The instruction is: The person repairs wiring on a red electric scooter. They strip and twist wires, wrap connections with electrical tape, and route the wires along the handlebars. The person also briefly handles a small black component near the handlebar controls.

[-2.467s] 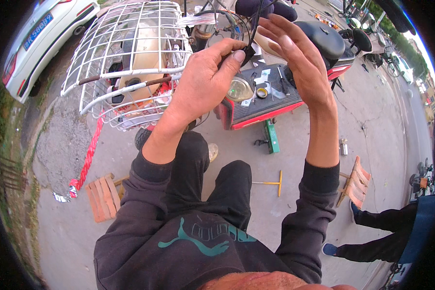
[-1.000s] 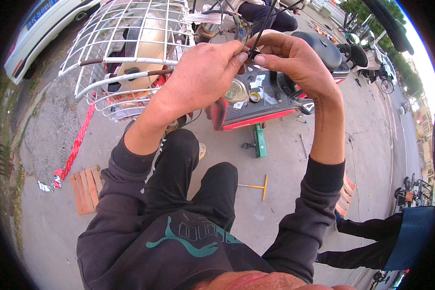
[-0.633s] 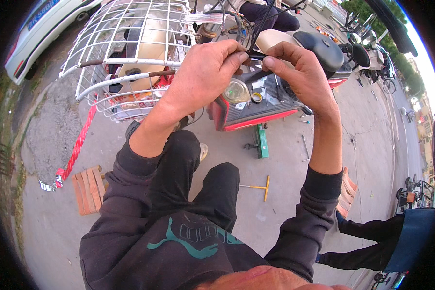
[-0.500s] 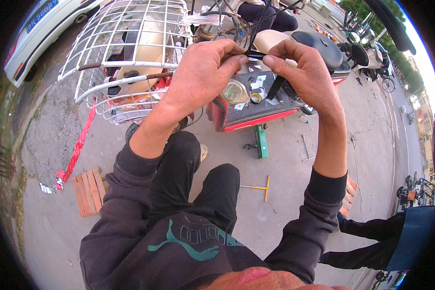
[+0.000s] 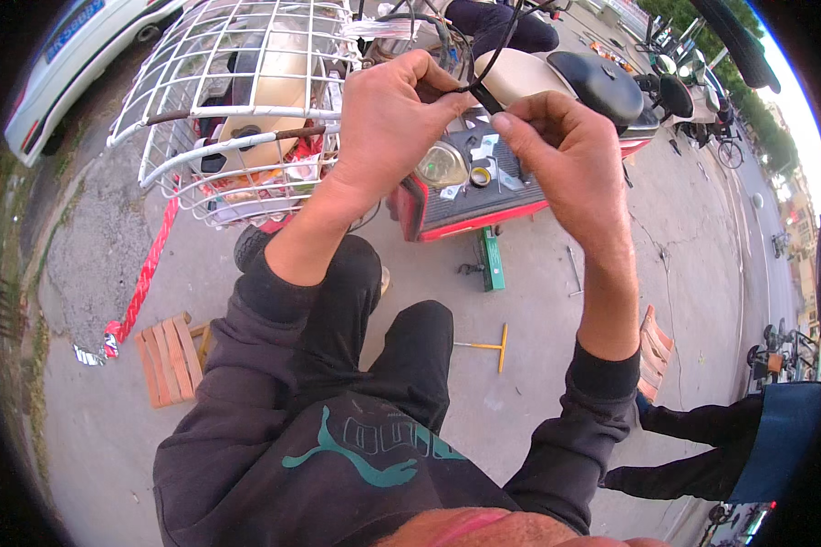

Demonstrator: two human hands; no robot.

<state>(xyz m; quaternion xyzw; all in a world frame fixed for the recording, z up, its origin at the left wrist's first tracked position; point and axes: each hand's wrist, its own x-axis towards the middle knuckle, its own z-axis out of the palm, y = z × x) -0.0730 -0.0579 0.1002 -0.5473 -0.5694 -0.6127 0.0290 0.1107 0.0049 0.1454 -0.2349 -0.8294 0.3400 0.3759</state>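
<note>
My left hand (image 5: 388, 123) is closed in a pinch on a thin black cable (image 5: 500, 50) that rises from the vehicle's front. My right hand (image 5: 566, 155) pinches a short strip of black tape (image 5: 489, 99), which stretches from its fingertips to the cable at my left fingers. Both hands are raised over the ridged footboard (image 5: 447, 216) of a red vehicle. On that board lie a small tape roll (image 5: 480, 177) with a yellow core, a clear round lamp (image 5: 442, 165) and some pale small parts (image 5: 497, 169).
A white wire basket (image 5: 237, 114) with things inside stands at the left. A green box-shaped piece (image 5: 492, 260), a yellow T-handle tool (image 5: 504, 348) and a wooden slatted seat (image 5: 169, 362) are on the ground. Another person's legs (image 5: 702, 447) show at the right; someone else (image 5: 497, 25) sits beyond the vehicle.
My right hand has moved slightly down and away from the left, and more of the black strip shows between them. The end that hung below my right hand no longer shows.
</note>
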